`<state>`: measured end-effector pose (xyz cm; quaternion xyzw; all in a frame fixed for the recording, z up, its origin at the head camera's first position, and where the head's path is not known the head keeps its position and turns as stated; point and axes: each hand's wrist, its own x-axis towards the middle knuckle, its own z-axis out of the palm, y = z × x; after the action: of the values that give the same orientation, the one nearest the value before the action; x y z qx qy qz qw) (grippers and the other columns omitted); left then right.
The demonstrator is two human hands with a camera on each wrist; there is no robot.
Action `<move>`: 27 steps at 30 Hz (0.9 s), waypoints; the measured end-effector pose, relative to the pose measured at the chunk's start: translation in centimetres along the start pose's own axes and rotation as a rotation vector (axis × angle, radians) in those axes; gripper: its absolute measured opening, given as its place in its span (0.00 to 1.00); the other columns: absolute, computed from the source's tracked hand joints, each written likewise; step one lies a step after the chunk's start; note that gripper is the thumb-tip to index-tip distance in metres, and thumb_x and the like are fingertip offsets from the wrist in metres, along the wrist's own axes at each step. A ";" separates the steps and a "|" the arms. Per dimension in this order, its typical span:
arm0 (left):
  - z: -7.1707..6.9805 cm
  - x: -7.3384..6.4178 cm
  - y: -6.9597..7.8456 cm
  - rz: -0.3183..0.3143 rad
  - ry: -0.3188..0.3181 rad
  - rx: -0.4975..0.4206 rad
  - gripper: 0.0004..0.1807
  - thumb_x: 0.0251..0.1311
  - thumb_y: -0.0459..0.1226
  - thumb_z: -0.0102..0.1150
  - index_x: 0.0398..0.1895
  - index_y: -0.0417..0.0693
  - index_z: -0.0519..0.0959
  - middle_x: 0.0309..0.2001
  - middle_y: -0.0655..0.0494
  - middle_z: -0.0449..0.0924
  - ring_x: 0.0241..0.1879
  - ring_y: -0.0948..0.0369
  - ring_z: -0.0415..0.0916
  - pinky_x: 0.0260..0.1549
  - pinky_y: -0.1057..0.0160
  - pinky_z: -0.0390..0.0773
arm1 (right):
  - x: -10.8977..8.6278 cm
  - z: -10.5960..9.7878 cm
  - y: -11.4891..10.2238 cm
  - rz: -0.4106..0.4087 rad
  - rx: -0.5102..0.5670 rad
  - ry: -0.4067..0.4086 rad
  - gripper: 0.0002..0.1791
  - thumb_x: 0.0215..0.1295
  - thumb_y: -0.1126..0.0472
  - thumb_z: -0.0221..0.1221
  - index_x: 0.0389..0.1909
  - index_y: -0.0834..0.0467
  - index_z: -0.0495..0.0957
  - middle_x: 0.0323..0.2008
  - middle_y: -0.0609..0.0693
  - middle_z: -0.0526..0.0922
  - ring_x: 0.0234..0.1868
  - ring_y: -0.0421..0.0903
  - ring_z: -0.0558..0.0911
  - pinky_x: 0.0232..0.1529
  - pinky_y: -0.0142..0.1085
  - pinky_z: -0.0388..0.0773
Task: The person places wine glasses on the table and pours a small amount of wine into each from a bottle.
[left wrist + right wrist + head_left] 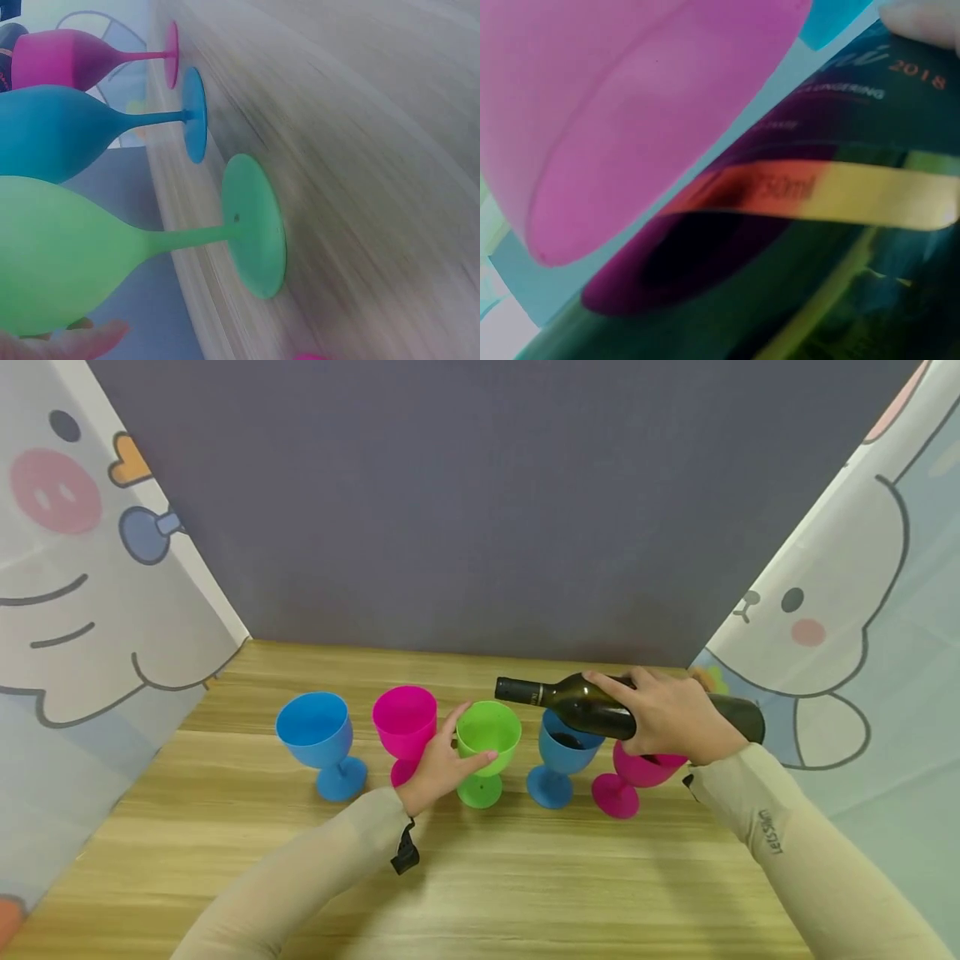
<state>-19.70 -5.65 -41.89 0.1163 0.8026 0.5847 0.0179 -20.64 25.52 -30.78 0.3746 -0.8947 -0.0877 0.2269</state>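
My left hand [438, 767] is at a green goblet [491, 739], thumb and fingers curved around its bowl. In the left wrist view the green goblet [67, 247] stands with its foot on the table, and fingertips [97, 341] show at the bowl. My right hand [671, 712] grips a dark wine bottle [592, 703] by its body. The bottle lies nearly level in the air, its neck pointing left towards the green goblet. Its printed label [840, 187] fills much of the right wrist view. No stream of liquid shows at the mouth.
Right of the green goblet stand a blue goblet [551, 787] and a pink goblet [617, 795], each with dark liquid inside. To its left are another pink goblet [405, 727] and another blue goblet [315, 735]. A grey panel [480, 527] rises behind the wooden table [525, 885].
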 end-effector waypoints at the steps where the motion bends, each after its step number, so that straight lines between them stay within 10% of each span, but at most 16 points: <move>1: 0.0 0.0 0.0 0.000 0.003 0.002 0.46 0.52 0.39 0.70 0.73 0.52 0.55 0.62 0.38 0.68 0.55 0.44 0.71 0.46 0.48 0.77 | 0.0 0.0 0.0 0.002 -0.003 -0.004 0.53 0.28 0.52 0.72 0.66 0.47 0.64 0.32 0.57 0.75 0.21 0.47 0.72 0.07 0.33 0.62; 27: -0.9 -0.2 1.2 -0.118 -0.056 0.087 0.47 0.53 0.43 0.69 0.74 0.53 0.54 0.66 0.43 0.64 0.62 0.44 0.64 0.54 0.42 0.70 | -0.1 0.4 0.0 -0.019 -0.040 0.006 0.54 0.24 0.49 0.74 0.64 0.46 0.67 0.26 0.55 0.72 0.20 0.47 0.69 0.08 0.37 0.66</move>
<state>-19.50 -6.13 -40.51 0.0856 0.8319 0.5439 0.0696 -20.77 25.54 -31.20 0.3788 -0.8885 -0.1064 0.2363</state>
